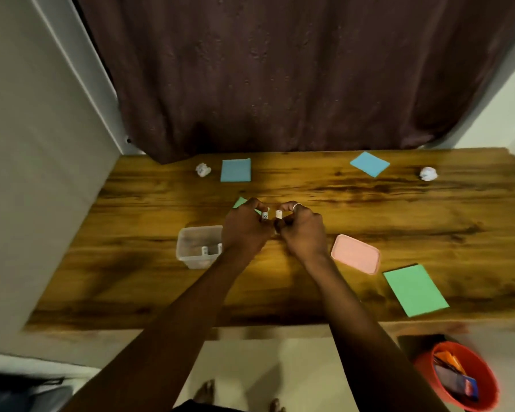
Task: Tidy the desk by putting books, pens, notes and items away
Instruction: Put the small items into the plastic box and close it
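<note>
Two hands meet over the middle of the desk (399, 203), the forearms reaching in from its near edge and converging. The left hand (246, 226) has its fingers curled and pinches a marked white piece (264, 215) between thumb and forefinger. The right hand (304, 230), with a ring (297, 206) on one finger, pinches a plain white piece (278, 214) the same way. The two pieces stand just beside each other. They are too small and blurred to identify, and I cannot tell whether they touch the wood.

Behind the left knuckles a half-hidden green note (240, 202) shows only a corner. Just left of the left wrist sits an open clear tub (191, 248) with small white bits (204, 250) inside, hard to make out. Near the right wrist lies a pink lid (355, 253), and further right a near green note (415, 289) lies close to the front edge.

Along the far edge, under a dark curtain (280, 69), lie a left paper ball (203, 169), a left blue note (235, 170), a right blue note (370, 164) and a right paper ball (428, 173). A wide band of bare wood separates that row from the hands. On the floor at the lower right stands a red bucket (485, 376) holding coloured packets.
</note>
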